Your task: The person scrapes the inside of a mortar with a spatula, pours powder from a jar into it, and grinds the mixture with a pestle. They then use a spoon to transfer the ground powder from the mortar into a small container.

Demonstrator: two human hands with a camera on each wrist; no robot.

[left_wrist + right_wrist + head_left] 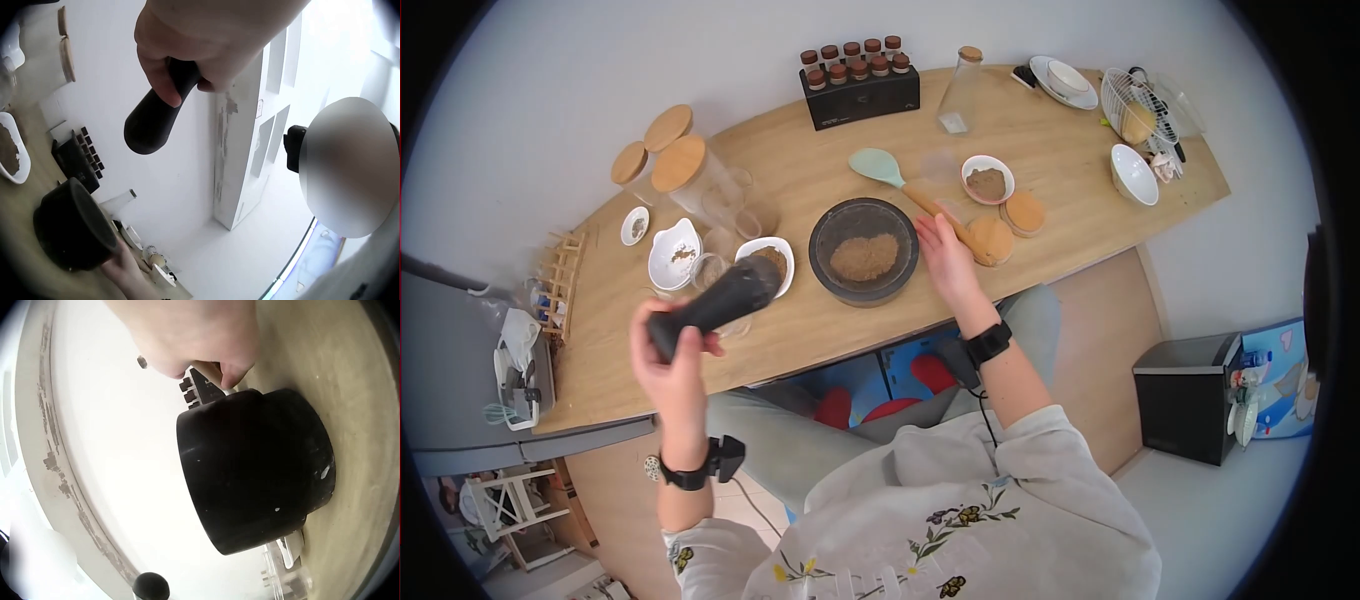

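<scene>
My left hand [670, 365] grips a black pestle [725, 300], raised in the air left of the mortar. The pestle's broad end is dusty and overlaps a white bowl [787, 268] of brown powder in the head view. The black stone mortar [820, 270] stands on the table with brown powder [865, 258] inside. Against the mortar's right side lie the fairly straight fingers of my right hand [950, 265]. In the right wrist view the mortar [256, 469] fills the middle, with that hand [200, 337] at its upper edge.
A spoon [875, 165] with a wooden handle lies behind my right hand, near round wooden lids [1025, 212]. Behind stand a spice rack [865, 100] and a glass bottle [960, 95]. Lidded jars [700, 190] and small white bowls [675, 255] occupy the left; a wire basket [1115, 100] sits far right.
</scene>
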